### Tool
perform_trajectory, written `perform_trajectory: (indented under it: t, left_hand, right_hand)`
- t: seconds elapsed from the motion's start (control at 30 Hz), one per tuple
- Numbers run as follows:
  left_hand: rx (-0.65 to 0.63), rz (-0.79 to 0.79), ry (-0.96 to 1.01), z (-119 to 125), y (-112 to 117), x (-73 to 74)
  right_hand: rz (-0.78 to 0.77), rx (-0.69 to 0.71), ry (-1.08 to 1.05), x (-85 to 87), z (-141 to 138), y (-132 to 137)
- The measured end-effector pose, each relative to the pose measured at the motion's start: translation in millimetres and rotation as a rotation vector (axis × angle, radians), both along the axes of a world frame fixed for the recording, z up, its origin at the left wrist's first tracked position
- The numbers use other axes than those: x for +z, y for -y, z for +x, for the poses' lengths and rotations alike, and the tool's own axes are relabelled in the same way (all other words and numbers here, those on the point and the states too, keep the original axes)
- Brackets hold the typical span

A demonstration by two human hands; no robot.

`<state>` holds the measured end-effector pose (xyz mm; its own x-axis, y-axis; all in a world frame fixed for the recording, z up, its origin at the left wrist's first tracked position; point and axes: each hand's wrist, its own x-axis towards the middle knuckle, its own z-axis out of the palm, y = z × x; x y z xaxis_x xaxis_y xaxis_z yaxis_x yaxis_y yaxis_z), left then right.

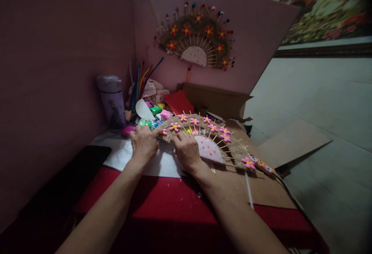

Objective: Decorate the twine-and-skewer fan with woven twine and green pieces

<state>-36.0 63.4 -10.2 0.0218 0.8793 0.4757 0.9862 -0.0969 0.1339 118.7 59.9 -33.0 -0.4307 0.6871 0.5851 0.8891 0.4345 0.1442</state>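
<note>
A half-round fan (236, 151) of twine woven over thin sticks tilts above the table. Pink clay flowers (213, 128) with yellow centres dot its band, and a spotted white half-disc (208, 149) fills its inner curve. At the fan's left end, my left hand (144, 141) is closed, its index finger reaching onto a partly covered pink flower (164, 132). My right hand (187, 149) grips the inner edge of the band close by, fingers curled. The undersides of both hands' grips are hidden.
A similar fan with orange flowers (198, 18) hangs on the pink panel behind. Bags of coloured clay (156, 109), a purple bottle (111, 101) and pipe cleaners (142, 79) stand at the back left. White paper (116, 155) and cardboard (261, 188) lie on the red cloth (168, 199).
</note>
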Motion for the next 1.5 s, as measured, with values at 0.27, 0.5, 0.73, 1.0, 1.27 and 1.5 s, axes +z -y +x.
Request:
perform_trajectory:
  t: [0.27, 0.5, 0.73, 1.0, 1.27, 1.5]
  left_hand:
    - [-0.014, -0.003, 0.013, 2, 2, 3.2]
    - [-0.037, -0.033, 0.014, 3, 0, 1.2]
    - [-0.025, -0.004, 0.043, 3, 3, 4.1]
    - [-0.105, 0.059, 0.155, 5, 3, 0.6]
    - [-0.27, 0.184, 1.193, 0, -11, 1.7]
    - [-0.67, -0.13, 1.651, 10, -2, 5.0]
  right_hand:
    - [-0.019, -0.014, 0.016, 0.5, 0, 0]
    - [-0.022, -0.007, 0.008, 0.5, 0, 0]
    - [-0.029, -0.01, 0.0, 1.4, 0, 1]
    - [-0.022, -0.008, -0.002, 1.4, 0, 0]
    - [-0.054, 0.03, -0.032, 3.9, 0, 1]
    - [0.103, 0.084, -0.27, 8.5, 1, 6]
